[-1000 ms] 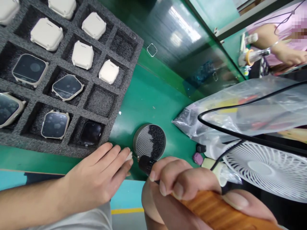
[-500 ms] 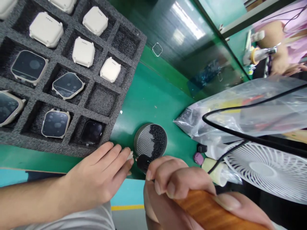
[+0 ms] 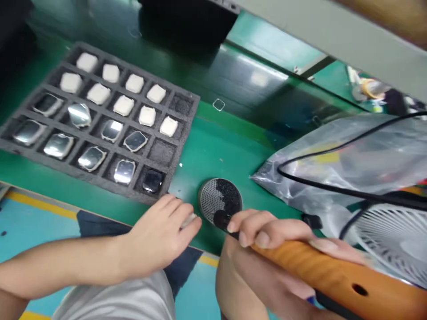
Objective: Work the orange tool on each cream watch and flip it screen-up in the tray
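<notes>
My left hand (image 3: 156,238) pinches a small white piece (image 3: 189,220) between its fingertips, right beside the round metal-mesh disc (image 3: 213,200). Black grit or bristles cover part of that disc. My right hand (image 3: 263,231) grips an orange wood-grain tool handle (image 3: 333,271), and a black tip (image 3: 220,218) rests at the disc's lower edge. Just left of my fingers lies a dark grey foam tray (image 3: 178,151). Its cells hold several cream watch cases (image 3: 123,106), several glass-faced watch bodies (image 3: 91,158) and one black screen (image 3: 152,181).
The green bench mat (image 3: 213,151) runs under everything. A plastic bag (image 3: 333,169) crossed by a black cable lies to the right, with a white fan (image 3: 396,240) beyond it. A small wire square (image 3: 218,105) lies past the tray. Another person's tool (image 3: 370,89) shows at upper right.
The view has swung and pulled back, so the whole tray now shows. Both hands stay at the disc, still holding their items, and the co-worker's arm has mostly left view.
</notes>
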Demonstrator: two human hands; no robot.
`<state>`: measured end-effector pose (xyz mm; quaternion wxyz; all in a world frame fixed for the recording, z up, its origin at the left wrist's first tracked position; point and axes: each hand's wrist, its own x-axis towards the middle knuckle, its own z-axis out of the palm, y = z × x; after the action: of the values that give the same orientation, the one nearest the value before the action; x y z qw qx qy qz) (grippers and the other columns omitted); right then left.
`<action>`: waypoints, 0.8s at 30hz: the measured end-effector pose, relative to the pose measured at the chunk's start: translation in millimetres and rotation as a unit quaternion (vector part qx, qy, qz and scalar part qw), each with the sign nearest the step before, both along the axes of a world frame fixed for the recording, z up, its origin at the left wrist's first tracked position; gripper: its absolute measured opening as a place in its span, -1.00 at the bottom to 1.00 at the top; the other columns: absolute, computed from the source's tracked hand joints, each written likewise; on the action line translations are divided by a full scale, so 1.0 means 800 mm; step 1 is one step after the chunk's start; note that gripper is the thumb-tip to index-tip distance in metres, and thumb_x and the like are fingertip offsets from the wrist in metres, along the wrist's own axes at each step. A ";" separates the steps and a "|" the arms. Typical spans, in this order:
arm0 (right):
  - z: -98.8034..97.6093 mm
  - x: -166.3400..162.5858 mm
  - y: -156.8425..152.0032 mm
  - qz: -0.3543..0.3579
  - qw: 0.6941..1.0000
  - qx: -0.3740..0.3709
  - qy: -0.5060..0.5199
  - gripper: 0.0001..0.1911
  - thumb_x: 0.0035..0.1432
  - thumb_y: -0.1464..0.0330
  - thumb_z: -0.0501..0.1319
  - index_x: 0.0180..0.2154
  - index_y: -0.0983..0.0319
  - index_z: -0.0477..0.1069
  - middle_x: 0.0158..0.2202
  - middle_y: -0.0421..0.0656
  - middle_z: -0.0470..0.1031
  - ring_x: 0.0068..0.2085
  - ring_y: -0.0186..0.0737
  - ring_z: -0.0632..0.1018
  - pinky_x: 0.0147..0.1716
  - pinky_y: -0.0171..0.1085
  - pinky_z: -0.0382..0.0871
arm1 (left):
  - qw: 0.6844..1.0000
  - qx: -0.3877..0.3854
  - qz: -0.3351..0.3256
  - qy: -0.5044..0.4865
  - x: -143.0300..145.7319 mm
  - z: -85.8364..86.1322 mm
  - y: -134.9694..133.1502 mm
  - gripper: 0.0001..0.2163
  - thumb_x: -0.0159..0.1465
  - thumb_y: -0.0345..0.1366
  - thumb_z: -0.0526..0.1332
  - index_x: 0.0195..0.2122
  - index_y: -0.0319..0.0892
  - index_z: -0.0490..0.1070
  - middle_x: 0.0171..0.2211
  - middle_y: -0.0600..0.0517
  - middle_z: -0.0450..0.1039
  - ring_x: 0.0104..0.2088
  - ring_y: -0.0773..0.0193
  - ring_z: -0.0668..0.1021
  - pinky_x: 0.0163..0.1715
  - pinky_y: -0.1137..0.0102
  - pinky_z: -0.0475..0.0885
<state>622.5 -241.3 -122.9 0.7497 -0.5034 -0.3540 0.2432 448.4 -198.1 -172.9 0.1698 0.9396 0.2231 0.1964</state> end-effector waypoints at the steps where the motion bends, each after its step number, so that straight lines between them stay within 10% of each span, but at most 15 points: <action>1: -0.002 0.004 0.000 -0.007 1.000 0.018 0.001 -0.57 0.27 -0.12 0.31 -0.07 0.04 0.54 -0.39 -0.30 0.49 -0.45 -0.23 0.44 -0.45 -0.09 0.48 | 1.000 -0.003 -0.009 0.007 -0.001 0.007 0.002 -0.69 0.45 -0.49 0.13 0.17 -0.26 0.48 -0.09 -0.13 0.55 -0.16 0.12 0.58 -0.11 0.17 0.60; 13: -0.021 0.023 -0.005 0.056 0.990 0.125 0.024 -0.30 0.31 -0.31 -0.01 -0.02 0.08 0.51 -0.36 -0.24 0.53 -0.46 -0.22 0.49 -0.52 -0.10 0.49 | 0.993 0.060 0.053 0.082 -0.038 0.042 0.142 -0.77 0.50 -0.43 0.15 0.09 -0.21 0.55 -0.04 -0.11 0.60 0.00 0.09 0.62 0.04 0.18 0.60; 24: -0.017 0.029 0.014 0.019 0.992 0.111 0.057 -0.60 0.17 -0.02 0.38 -0.07 0.05 0.55 -0.34 -0.27 0.56 -0.50 -0.22 0.57 -0.58 -0.11 0.54 | 0.949 0.055 0.226 0.214 0.028 0.049 0.216 -0.64 0.48 -0.28 0.20 0.19 -0.41 0.42 0.05 -0.39 0.55 0.11 -0.27 0.63 0.08 -0.05 0.55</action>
<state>645.9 -230.4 -136.7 0.8151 -0.3956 -0.3449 0.2454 470.5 -25.2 -133.9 0.0173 0.8926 0.4492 0.0359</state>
